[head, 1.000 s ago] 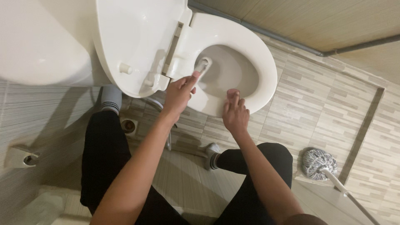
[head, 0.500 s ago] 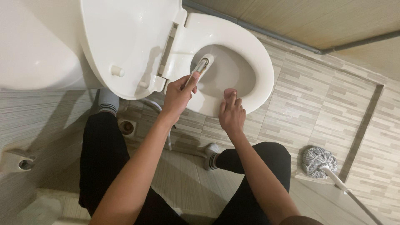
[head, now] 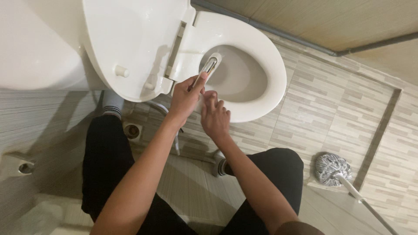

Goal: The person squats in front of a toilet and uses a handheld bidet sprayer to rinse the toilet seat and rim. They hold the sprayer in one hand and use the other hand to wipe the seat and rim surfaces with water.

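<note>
The person stood over the white ceramic toilet bowl (head: 265,65), whose white plastic lid (head: 130,39) was swung up to the left. The left hand (head: 185,100) was pinching the slim metal spray wand with a white plastic head (head: 209,66), thumb and fingers closed round its shaft, the head reaching out over the back edge of the bowl's opening, just beside the hinge. The right hand (head: 214,117) sat just beside the left, near the front rim of the bowl, its fingers loosely curled and grasping nothing that I could see; whether the fingertips touched the rim I could not tell. Off to the right, a grey string mop with a white handle (head: 333,169) lay on the striped beige tiled floor (head: 322,100).
</note>
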